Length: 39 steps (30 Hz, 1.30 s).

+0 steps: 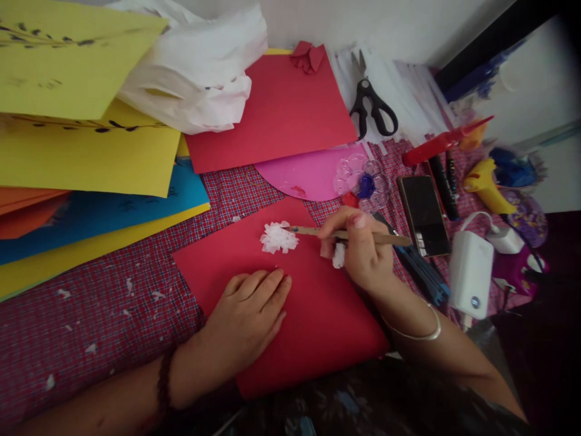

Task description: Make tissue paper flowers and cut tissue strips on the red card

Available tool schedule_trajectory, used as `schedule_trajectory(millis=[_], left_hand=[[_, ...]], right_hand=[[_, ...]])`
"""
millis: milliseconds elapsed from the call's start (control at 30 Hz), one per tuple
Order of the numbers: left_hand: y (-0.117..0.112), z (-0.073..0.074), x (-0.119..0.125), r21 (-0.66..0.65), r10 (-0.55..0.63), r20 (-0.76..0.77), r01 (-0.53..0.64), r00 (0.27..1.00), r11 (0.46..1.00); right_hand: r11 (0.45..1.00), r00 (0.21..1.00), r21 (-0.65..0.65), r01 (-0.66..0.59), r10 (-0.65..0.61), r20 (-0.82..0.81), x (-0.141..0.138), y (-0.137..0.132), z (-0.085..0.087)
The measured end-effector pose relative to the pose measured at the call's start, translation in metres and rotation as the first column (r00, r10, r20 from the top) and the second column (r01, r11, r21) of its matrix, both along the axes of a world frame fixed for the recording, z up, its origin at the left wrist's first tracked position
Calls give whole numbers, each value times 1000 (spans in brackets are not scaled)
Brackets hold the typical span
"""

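Note:
A red sheet of paper (313,327) lies in front of me on the checked cloth. On its upper part sits a ruffled white flower of small paper pieces (276,237). My left hand (254,309) rests flat on the red sheet just below the flower, fingers stretched out and holding nothing. Between the thumb and fingers of my right hand (361,245) is a thin wooden stick (313,231). Its pointed end reaches the right edge of the white flower; whether it touches cannot be made out. A small white ruffled piece (338,255) shows beneath my right fingers.
Yellow cards (91,154) and crumpled white paper (200,66) are at upper left. Behind lie another red sheet (272,115), black-handled scissors (372,106) and a clear flower-shaped palette (362,181). A phone (424,215), white power bank (472,275) and yellow glue gun (488,184) crowd the right.

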<state>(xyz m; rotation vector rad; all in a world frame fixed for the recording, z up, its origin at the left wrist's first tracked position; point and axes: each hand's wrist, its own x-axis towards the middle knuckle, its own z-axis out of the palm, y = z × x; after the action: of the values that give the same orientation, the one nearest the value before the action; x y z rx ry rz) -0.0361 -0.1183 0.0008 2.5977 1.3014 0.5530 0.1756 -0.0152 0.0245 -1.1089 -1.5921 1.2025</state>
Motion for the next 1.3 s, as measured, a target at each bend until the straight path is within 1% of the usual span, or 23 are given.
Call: schedule_trajectory(millis=[200,367,433,567,667,833,1000,1067,1133,1200,1233,1300], left_hand=[[2,-2,1,-5,-3,-13,3,1000,1000],[1,-3,1,-12,-2,-10,2,1000,1000],[1,-2,0,-13,-1,-11,1,1000,1000],[1,-1,0,-9,0,-2,0,1000,1000],[1,-2,-1,-12,-2,1,2,1000,1000],[0,-2,-1,-25,-7,-6,7,1000,1000],[0,-1,0,-15,7,8,-7,1000,1000],[1,-1,0,-23,17,20,-17,1000,1000],[1,0,0,-32,21,32,-20,999,999],[1,0,0,-34,20,42,-19,999,999],[1,0,0,-33,22,46,-20,999,999],[1,0,-1,-26,19,52,-17,998,1000]], right_hand=[[993,990,-2,-122,122,74,-7,5,-5],[986,984,-49,-158,162,79,-7,7,-3],[989,990,-80,-121,127,66,-7,7,-2],[993,998,-113,30,-37,-56,-2,9,-2],[992,992,-114,46,-58,-111,1,9,-1],[993,994,-71,-92,88,-62,0,1,0],[975,975,-19,-220,220,27,-6,-4,-1],[965,964,28,-260,258,69,-7,-3,-1],[960,957,41,-279,274,90,-7,-3,0],[967,965,7,-256,256,52,-3,-2,1],[976,976,-14,-216,217,18,-1,-1,2],[995,995,-24,-99,98,-35,4,1,4]])
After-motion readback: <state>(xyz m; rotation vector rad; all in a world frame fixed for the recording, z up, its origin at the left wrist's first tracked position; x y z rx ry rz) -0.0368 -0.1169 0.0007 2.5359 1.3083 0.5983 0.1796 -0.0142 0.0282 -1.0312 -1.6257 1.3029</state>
